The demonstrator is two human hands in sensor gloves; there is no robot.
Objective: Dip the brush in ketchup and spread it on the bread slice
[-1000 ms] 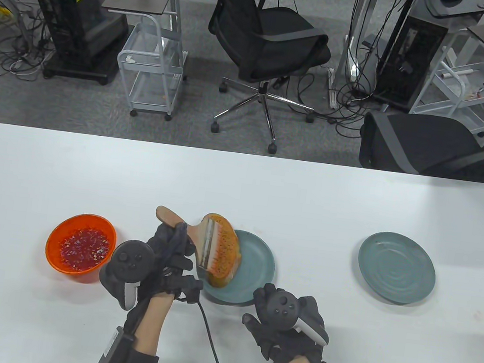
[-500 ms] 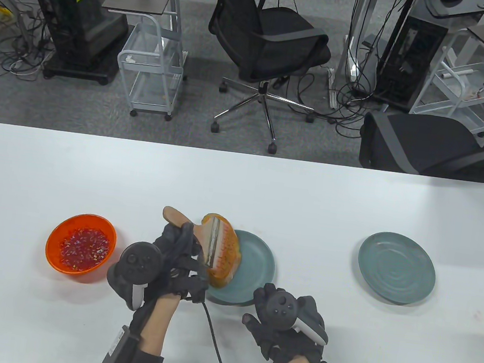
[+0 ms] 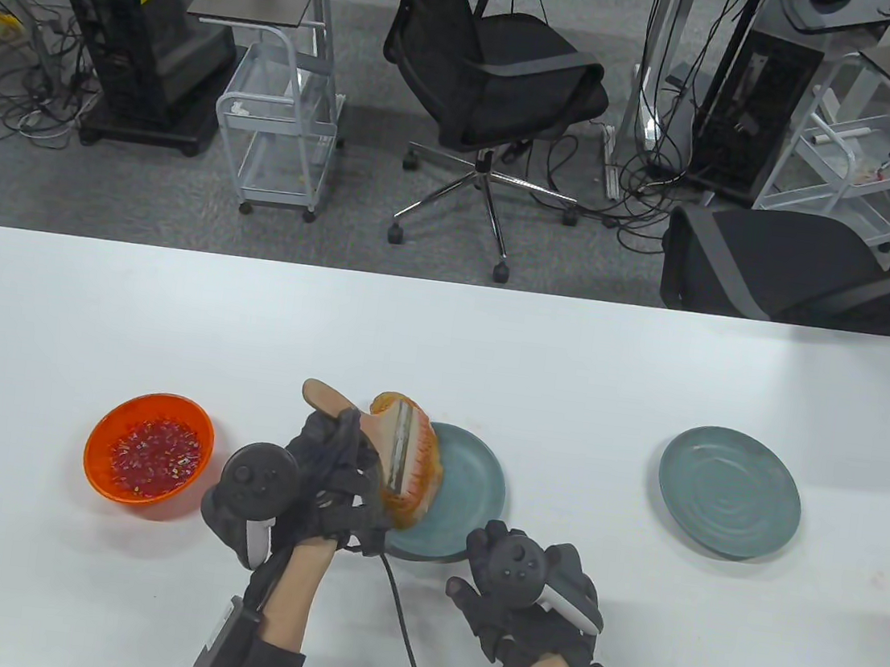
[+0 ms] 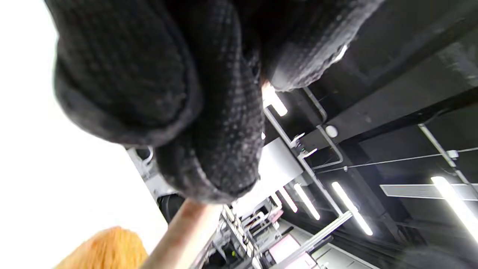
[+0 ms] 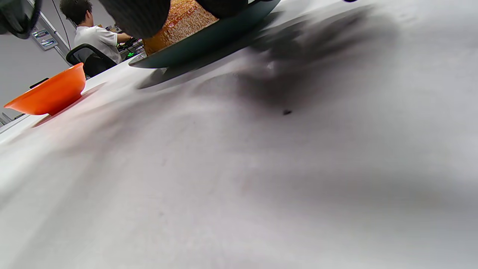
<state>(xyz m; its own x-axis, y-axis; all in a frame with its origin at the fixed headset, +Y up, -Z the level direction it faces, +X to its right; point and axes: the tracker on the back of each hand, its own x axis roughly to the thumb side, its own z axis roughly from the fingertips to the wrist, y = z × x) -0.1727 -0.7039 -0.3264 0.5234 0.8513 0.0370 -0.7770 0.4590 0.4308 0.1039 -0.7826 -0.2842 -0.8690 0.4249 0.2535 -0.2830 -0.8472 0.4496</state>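
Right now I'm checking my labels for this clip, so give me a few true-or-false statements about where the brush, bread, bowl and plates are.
1. The left hand holds the brush. True.
2. The bread slice lies flat on the far-right plate. False: that plate holds nothing; the bread is tilted up over the nearer plate.
3. The orange bowl sits left of both hands. True.
4. The right hand grips the brush handle. False: it sits near the nearer plate's edge.
5. The brush is dipping into the orange bowl. False: its bristles are against the bread.

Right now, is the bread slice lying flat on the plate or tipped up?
Tipped up: the bread slice leans off the plate, with the brush against its face.
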